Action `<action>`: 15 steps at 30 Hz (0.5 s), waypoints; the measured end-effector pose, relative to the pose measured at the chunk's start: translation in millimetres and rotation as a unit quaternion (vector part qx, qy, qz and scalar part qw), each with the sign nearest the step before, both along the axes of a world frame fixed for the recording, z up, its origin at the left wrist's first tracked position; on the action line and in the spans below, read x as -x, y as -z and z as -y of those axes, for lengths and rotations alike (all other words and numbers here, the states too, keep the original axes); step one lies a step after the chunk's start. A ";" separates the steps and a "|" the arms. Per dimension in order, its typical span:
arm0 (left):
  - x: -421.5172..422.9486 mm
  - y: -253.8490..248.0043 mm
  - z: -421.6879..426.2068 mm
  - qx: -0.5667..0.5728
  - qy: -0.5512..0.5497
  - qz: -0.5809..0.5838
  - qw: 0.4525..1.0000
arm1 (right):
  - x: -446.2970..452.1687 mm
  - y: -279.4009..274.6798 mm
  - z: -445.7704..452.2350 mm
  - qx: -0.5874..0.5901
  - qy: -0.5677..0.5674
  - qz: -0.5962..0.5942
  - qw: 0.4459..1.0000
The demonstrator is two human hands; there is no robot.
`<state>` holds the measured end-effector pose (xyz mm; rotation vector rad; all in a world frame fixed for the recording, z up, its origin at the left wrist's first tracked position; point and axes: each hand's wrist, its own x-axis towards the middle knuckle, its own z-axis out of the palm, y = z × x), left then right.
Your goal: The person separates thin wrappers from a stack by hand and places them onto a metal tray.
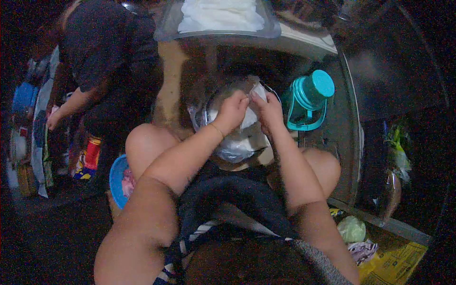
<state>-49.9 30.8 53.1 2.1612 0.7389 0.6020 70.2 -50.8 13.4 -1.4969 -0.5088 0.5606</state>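
Observation:
Both of my hands are over a round container (pixel 205 111) between my knees, lined with clear plastic (pixel 235 151). A thin, limp white piece (pixel 249 118) hangs between them; its material is not clear. My left hand (pixel 232 112) pinches its left side, fingers closed. My right hand (pixel 270 113) grips its upper right part between thumb and fingers. More pale white material (pixel 256 141) lies in the plastic below, partly hidden by my hands and too blurred to name.
A clear tray (pixel 216 34) with stacked white sheets (pixel 221 14) stands ahead. Turquoise plastic ware (pixel 308 102) is at the right. A blue basin (pixel 117 183) with pink contents sits by my left knee. Another person (pixel 102 47) works at the left. A green cabbage-like ball (pixel 352 229) lies lower right.

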 end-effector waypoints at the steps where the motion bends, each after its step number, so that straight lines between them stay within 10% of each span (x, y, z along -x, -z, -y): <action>1: 0.0 1.9 2.2 0.016 -0.009 0.011 1.000 | -1.7 7.1 -0.8 0.011 0.020 0.026 0.999; 7: 5.7 8.8 -8.1 0.054 -0.090 0.029 0.994 | 2.1 -3.0 12.0 0.023 0.092 -0.096 0.991; 9: 7.3 -4.8 -6.6 0.174 -0.090 -0.009 0.981 | -1.7 7.1 7.3 0.058 0.071 -0.004 0.996; 15: -5.6 5.5 -11.3 0.058 -0.068 0.104 0.991 | 18.3 -18.7 8.5 0.095 -0.017 0.118 0.988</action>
